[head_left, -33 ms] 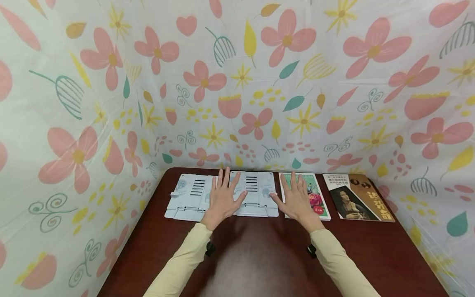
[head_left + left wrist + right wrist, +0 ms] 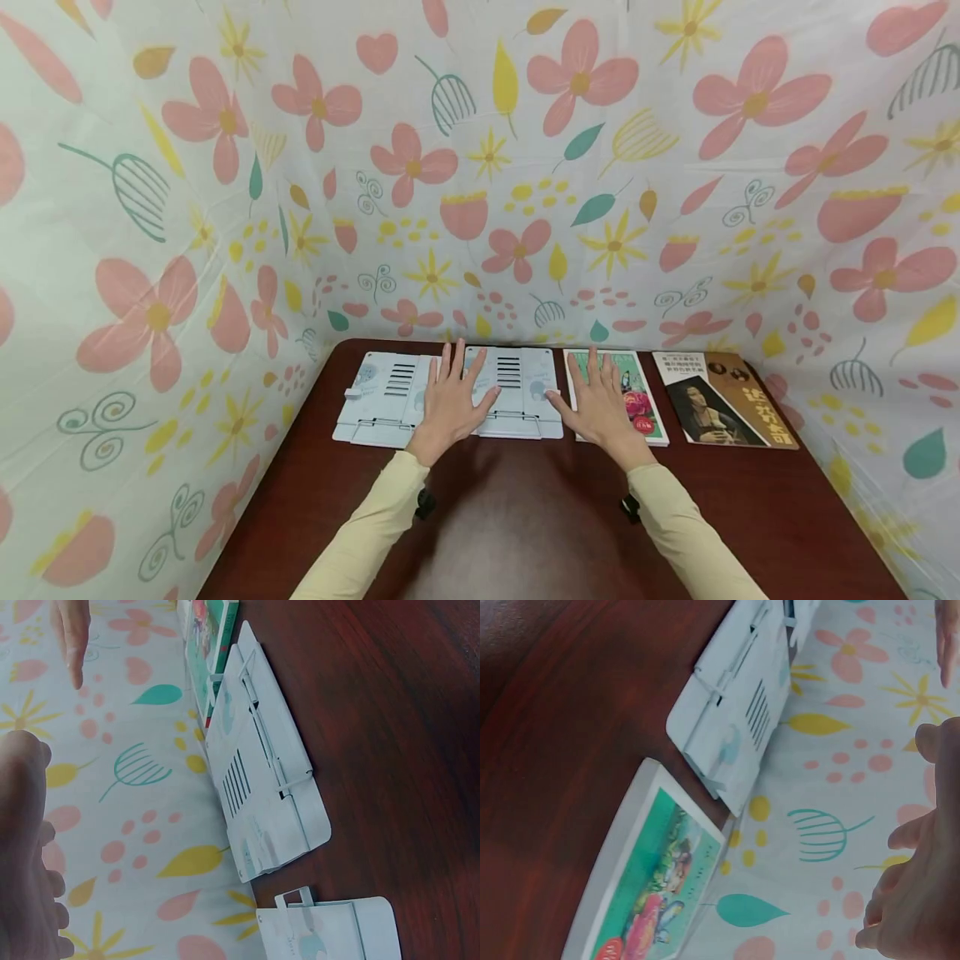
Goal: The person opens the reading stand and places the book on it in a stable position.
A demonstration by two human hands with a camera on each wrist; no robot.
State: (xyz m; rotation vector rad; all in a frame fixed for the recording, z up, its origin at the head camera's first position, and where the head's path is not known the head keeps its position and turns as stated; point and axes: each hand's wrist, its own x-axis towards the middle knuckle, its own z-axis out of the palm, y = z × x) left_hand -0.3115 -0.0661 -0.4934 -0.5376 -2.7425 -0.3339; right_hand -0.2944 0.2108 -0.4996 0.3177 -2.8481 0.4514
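My left hand [image 2: 447, 408] is held with fingers spread in front of two pale blue-white folding book stands, and holds nothing. It partly covers the right edge of the left stand [image 2: 371, 402]; the right stand [image 2: 529, 408] lies flat beside it. My right hand [image 2: 602, 408], fingers also straight and spread, partly hides a green-covered book [image 2: 637, 379] with a pink flower. In the wrist views the left hand [image 2: 26, 840] and right hand [image 2: 922, 862] appear raised, apart from the stands and book.
A brown book [image 2: 720, 404] with a portrait on its cover lies at the far right of the dark red-brown table [image 2: 525, 517]. A flower-patterned white cloth [image 2: 480, 225] hangs behind the table and at its sides.
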